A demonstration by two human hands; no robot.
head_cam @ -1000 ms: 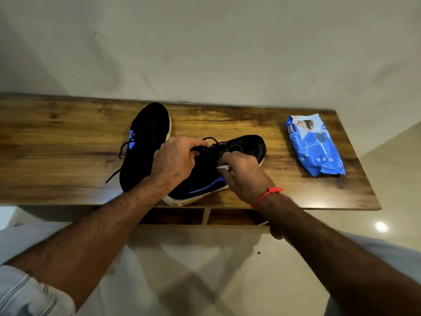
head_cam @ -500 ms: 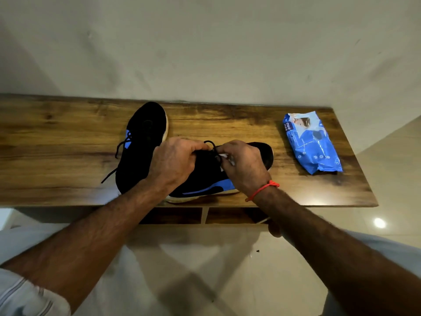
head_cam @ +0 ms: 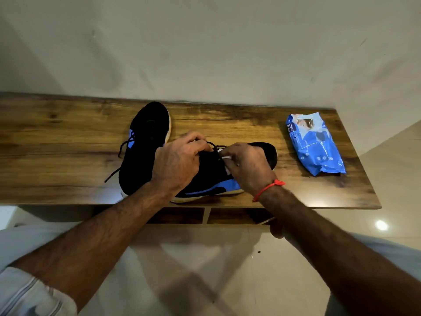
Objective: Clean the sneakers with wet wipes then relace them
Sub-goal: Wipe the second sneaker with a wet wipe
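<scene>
Wooden shelf [head_cam: 68,156] against a plain pale wall, seen from above by someone standing at it. Two black sneakers with blue side patches sit on the wood. Left sneaker [head_cam: 145,142] points away toward the wall, its lace ends trailing loose off its left side. Right sneaker [head_cam: 211,179] lies just beside it, angled toward the right, white sole facing the viewer.

Both hands work over the right sneaker's lace area. Left hand [head_cam: 177,160] has fingers curled, pinching a black lace [head_cam: 213,144] that loops up between the hands. Right hand [head_cam: 246,165], a red thread around its wrist, is also curled; it grips the same lace area, and something small and white shows at its fingertips — a scrap of wipe or a label, hard to say which.

A blue wipes pack [head_cam: 314,144] lies well apart, near the shelf's right end, and looks closed.

Judged from this, wiping seems mostly over and the lacing stage is under way on the right sneaker. The left sneaker's trailing lace suggests it is not yet tied off, so that likely remains.

Hidden — the eyelets and tongue of the right sneaker sit under the hands, so how far the lace is threaded cannot be told. The sneakers' dark fabric gives no clue to how clean they are. Below the shelf, compartments are in shadow.
</scene>
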